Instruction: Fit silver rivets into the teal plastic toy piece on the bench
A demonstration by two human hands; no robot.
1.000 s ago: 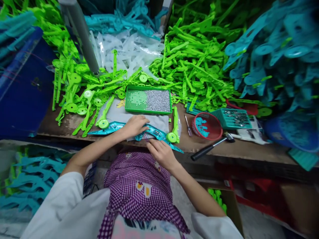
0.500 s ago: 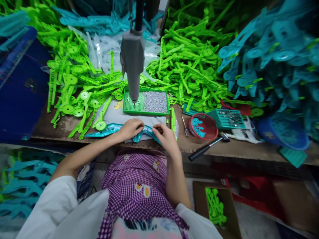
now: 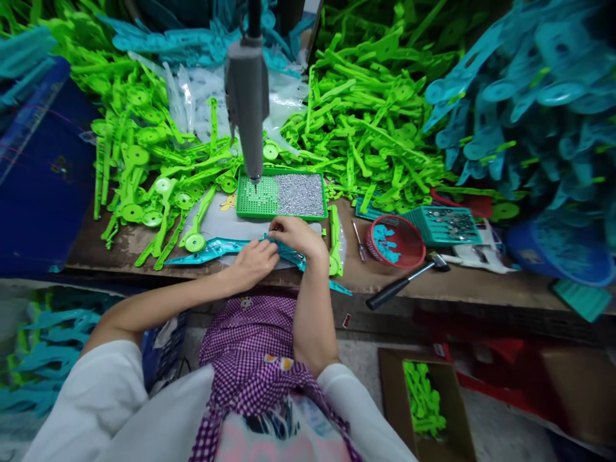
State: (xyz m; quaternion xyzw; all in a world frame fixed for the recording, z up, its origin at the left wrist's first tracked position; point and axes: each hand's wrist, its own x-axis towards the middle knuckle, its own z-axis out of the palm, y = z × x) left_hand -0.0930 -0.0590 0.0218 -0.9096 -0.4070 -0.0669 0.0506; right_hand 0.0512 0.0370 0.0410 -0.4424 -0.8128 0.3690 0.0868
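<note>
My left hand [image 3: 254,261] rests closed on a teal plastic part [image 3: 212,249] that lies across a grey cloth [image 3: 226,224] at the bench's front edge. My right hand [image 3: 296,234] is curled over the same part just to the right, fingers pinched at it. Behind my hands sits a green tray [image 3: 282,196], half filled with small silver screws. A grey hanging screwdriver [image 3: 248,102] has its tip over the tray's left half.
Heaps of green plastic parts [image 3: 366,128] and teal parts [image 3: 529,96] cover the back of the bench. A red basket [image 3: 394,242], a teal tray [image 3: 445,224], a small screwdriver [image 3: 357,240] and a hammer [image 3: 407,282] lie to the right. A box [image 3: 426,398] stands on the floor.
My right hand moved up from the near edge onto the teal part beside my left hand. The hanging screwdriver swung in from the left over the green tray.
</note>
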